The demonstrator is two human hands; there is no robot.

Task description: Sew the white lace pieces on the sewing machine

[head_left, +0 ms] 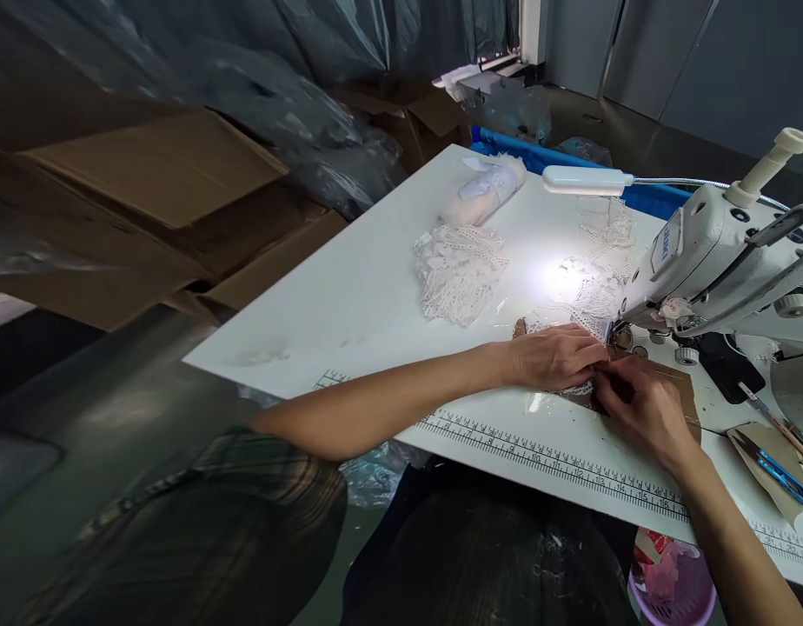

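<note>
My left hand lies flat, fingers together and stretched out, pressing white lace trim against the table just in front of the sewing machine's needle area. My right hand is beside it, fingers pinched on the lace edge over a brown cardboard piece. The white sewing machine stands to the right of both hands.
A white sewing table has a printed ruler along its front edge. A pile of lace and a wrapped roll lie further back. A lamp lights the work. Blue snips lie at right. Cardboard boxes stand left.
</note>
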